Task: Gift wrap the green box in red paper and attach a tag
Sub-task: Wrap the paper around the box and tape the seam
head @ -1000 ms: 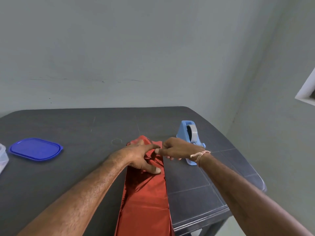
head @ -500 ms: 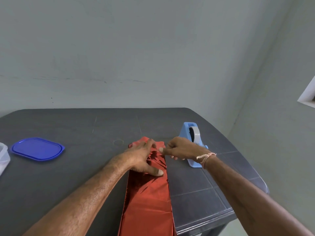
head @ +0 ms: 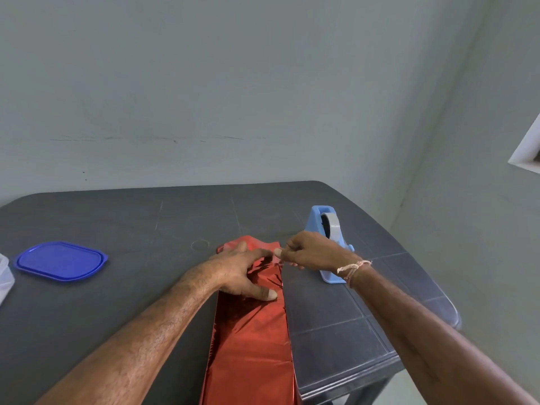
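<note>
A dark grey desk (head: pixel 117 217) fills the lower half of the frame beneath a plain pale wall. At lower centre, a long band of shiny red paper (head: pixel 251 346) is laid from the near desk edge toward the middle, where it is folded into a bunched, creased end. The left hand (head: pixel 242 270) is spread flat on that end, fingers apart and thumb pressed down, apparently so the fold is kept from springing open. The right hand (head: pixel 312 252), just right of the paper's far corner, is pinched together with thumb and forefinger closed; something small and pale, possibly a strip of tape, seems to be held there, though it cannot be made out for certain. A blue tape dispenser (head: pixel 328 229) is stood right behind this hand, within easy reach. The green box is not visible; it is judged to lie hidden under the paper beneath the left hand. At the left of the frame a blue lid (head: pixel 60 260) is set aside, well apart from the wrapping. No tag is seen.
</note>
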Demonstrator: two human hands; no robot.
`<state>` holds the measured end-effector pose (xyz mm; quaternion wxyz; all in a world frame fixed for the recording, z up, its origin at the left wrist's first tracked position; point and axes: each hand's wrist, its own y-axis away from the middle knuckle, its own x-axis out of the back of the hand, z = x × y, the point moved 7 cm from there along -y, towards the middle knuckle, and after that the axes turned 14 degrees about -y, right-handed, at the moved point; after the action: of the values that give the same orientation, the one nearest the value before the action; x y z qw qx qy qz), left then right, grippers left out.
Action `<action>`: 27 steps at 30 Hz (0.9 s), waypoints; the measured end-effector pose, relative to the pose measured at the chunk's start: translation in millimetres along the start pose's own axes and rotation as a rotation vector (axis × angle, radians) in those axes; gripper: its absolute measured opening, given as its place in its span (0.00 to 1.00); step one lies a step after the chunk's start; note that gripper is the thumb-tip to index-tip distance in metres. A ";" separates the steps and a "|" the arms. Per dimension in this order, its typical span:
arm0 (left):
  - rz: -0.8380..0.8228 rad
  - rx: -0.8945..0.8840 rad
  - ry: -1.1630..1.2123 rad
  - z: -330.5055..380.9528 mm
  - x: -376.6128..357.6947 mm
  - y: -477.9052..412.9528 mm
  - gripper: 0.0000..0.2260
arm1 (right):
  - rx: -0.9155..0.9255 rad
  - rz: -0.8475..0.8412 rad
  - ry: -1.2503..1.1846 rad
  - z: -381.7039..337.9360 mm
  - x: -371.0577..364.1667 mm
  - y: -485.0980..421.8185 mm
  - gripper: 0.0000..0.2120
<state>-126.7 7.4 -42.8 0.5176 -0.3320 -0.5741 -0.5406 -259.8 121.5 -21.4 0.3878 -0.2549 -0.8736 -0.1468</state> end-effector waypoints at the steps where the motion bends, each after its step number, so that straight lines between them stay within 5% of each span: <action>1: 0.003 0.002 -0.002 0.1 0.4 0.1 0.45 | -0.001 -0.008 -0.004 0.0 -1.0 0.3 0.22; 27: -0.051 0.028 0.016 -3.3 -1.4 -6.4 0.49 | -0.134 -0.126 -0.114 13.6 -17.7 0.6 0.24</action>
<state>-131.6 3.1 -46.4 0.5130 -0.3054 -0.5857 -0.5481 -257.6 122.3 -43.6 0.3094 -0.2329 -0.8967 -0.2142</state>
